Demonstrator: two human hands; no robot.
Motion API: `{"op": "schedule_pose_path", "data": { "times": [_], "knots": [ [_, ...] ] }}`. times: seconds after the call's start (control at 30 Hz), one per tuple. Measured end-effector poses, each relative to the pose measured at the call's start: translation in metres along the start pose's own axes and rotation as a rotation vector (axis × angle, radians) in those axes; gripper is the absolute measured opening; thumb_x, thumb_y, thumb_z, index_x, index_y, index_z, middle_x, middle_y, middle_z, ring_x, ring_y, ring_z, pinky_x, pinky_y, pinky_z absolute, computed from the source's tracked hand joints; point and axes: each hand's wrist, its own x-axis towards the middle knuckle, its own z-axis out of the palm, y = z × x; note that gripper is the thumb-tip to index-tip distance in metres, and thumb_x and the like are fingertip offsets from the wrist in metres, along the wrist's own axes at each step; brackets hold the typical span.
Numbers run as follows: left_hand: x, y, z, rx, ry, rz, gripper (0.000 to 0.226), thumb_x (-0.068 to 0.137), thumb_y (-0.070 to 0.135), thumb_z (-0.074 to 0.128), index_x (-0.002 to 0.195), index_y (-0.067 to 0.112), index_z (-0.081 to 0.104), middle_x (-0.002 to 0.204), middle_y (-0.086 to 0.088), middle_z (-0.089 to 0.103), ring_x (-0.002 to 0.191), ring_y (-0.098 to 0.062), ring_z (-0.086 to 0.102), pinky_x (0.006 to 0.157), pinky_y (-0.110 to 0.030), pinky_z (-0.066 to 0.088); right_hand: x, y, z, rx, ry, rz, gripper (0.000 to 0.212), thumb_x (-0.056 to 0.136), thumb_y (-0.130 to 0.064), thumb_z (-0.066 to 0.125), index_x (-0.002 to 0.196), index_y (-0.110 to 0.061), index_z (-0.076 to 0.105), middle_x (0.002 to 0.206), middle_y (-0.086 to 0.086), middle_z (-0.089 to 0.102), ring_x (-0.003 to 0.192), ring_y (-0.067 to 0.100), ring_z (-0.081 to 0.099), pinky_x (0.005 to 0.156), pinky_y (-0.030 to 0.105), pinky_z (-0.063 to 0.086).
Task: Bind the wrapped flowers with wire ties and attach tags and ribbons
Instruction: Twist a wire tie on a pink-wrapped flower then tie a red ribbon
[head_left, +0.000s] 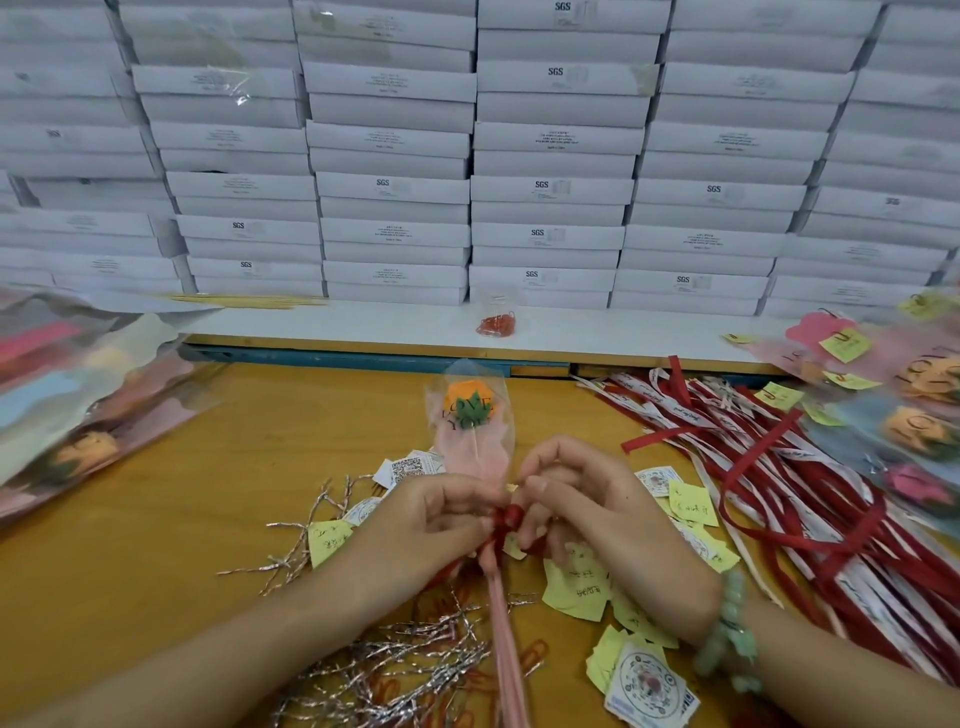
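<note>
Head view: left hand (441, 512) and right hand (576, 499) both pinch the red ribbon (508, 519) at the wrapped flower (470, 415) neck, mid-tabletop. Ribbon-tying step; next, cinch the knot.

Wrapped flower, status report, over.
Both hands, left hand and right hand, pinching red ribbon at the wrapped flower neck. Knot unfinished. Nothing in the way.
</note>
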Motion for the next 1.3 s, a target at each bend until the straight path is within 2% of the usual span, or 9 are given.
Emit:
{"op": "schedule_pose_path", "data": {
  "times": [0.1,0.2,0.33,0.43,0.67,0.77,1.0,1.13,1.3],
  "knots": [
    [0.0,-0.002,-0.002,-0.003,-0.04,-0.013,0.022,0.093,-0.005,0.054,0.104,0.007,0.069,0.064,-0.003,0.068,0.051,-0.003,0.056,0.051,-0.014,0.041,-0.001,0.002,0.001,0.101,-0.005,0.059,0.011,0.098,-0.016,0.053,0.094,-0.012,0.063,0.085,0.016,0.07,0.055,0.015,0.065,0.039,0.022,0.044],
    [0.0,-0.004,-0.006,-0.026,-0.082,0.008,0.017,0.09,-0.003,0.061,0.103,0.005,0.07,0.066,-0.002,0.07,0.056,-0.003,0.061,0.055,-0.011,0.043,0.002,0.003,0.001,0.209,-0.015,0.083,0.016,0.09,-0.022,0.055,0.096,-0.01,0.064,0.09,0.017,0.071,0.074,0.023,0.072,0.038,0.02,0.043],
    [0.0,-0.007,-0.009,-0.06,-0.127,0.058,0.026,0.079,0.014,0.074,0.101,0.001,0.071,0.092,-0.012,0.075,0.071,-0.01,0.067,0.068,-0.018,0.052,0.004,0.005,0.0,0.238,-0.058,0.059,0.021,0.092,-0.022,0.053,0.099,-0.006,0.065,0.097,0.017,0.073,0.086,0.027,0.072,0.039,0.019,0.044],
    [0.004,-0.011,-0.009,-0.025,-0.097,0.054,0.02,0.078,0.021,0.073,0.094,0.009,0.075,0.075,-0.007,0.073,0.061,-0.01,0.06,0.054,-0.019,0.043,0.004,0.006,-0.001,0.214,-0.083,0.033,0.022,0.094,-0.021,0.051,0.1,-0.006,0.065,0.1,0.016,0.073,0.089,0.025,0.072,0.04,0.019,0.045],
    [0.006,-0.012,-0.01,-0.099,-0.088,0.082,0.016,0.093,0.012,0.06,0.097,0.003,0.072,0.082,-0.006,0.075,0.061,-0.006,0.063,0.053,-0.013,0.046,0.004,0.009,-0.003,-0.11,0.141,-0.045,0.014,0.091,-0.011,0.065,0.09,-0.023,0.07,0.089,-0.001,0.071,0.066,0.006,0.059,0.049,0.014,0.043],
    [0.006,-0.014,-0.01,-0.12,-0.074,0.103,0.012,0.093,0.008,0.058,0.098,0.003,0.069,0.086,-0.011,0.075,0.065,-0.01,0.065,0.055,-0.016,0.047,0.004,0.01,-0.001,-0.252,0.094,-0.06,0.012,0.086,-0.016,0.072,0.086,-0.027,0.07,0.084,-0.006,0.069,0.065,0.004,0.06,0.054,0.015,0.043],
    [0.006,-0.013,-0.009,-0.158,-0.065,0.113,0.007,0.094,0.001,0.057,0.101,0.002,0.054,0.065,-0.004,0.066,0.052,-0.007,0.06,0.047,-0.01,0.04,0.003,0.011,0.002,-0.324,-0.018,-0.068,0.008,0.085,-0.024,0.074,0.085,-0.029,0.069,0.077,-0.01,0.071,0.059,-0.001,0.055,0.054,0.008,0.038],
    [0.006,-0.014,-0.009,-0.141,-0.07,0.121,0.003,0.094,0.001,0.058,0.096,0.002,0.056,0.069,-0.003,0.069,0.055,-0.008,0.061,0.05,-0.012,0.042,0.003,0.012,0.002,-0.404,-0.038,-0.045,0.008,0.09,-0.023,0.067,0.083,-0.024,0.065,0.07,-0.011,0.067,0.06,0.001,0.053,0.057,0.019,0.042],
    [0.008,-0.017,-0.01,-0.142,-0.04,0.119,0.002,0.091,0.002,0.062,0.092,0.003,0.063,0.067,-0.005,0.067,0.057,-0.009,0.061,0.052,-0.015,0.045,0.001,0.011,0.006,-0.491,-0.042,-0.092,0.011,0.095,-0.026,0.059,0.085,-0.023,0.059,0.061,-0.011,0.056,0.053,0.003,0.042,0.052,0.016,0.033]
  ]
}}
